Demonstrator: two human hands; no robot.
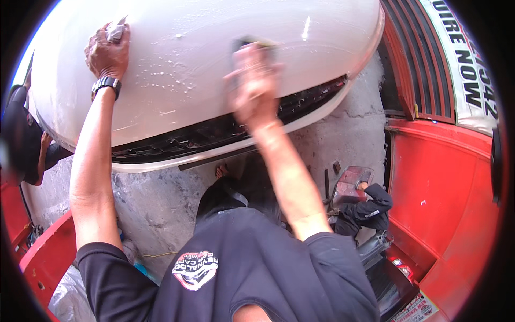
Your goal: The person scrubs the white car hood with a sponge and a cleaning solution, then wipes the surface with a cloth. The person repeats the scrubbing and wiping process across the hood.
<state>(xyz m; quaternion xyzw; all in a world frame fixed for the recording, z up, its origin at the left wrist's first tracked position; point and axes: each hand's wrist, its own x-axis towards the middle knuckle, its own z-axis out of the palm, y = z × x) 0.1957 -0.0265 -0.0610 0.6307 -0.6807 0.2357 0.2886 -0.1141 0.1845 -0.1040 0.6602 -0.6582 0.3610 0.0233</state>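
Fingers (95, 43) of the left hand (106, 60), at left, close around a crumpled pale cloth (115, 33) on the white car hood (177, 102), probably bunched so that the hand can also steady the person's reach. Between the hands, pale drops (169, 75) dot the hood. Farther right, the right hand (255, 86), blurred, lies over a dark pad (244, 41) on the hood, presumably to spread its pressure; how tightly its fingers grip cannot be told.
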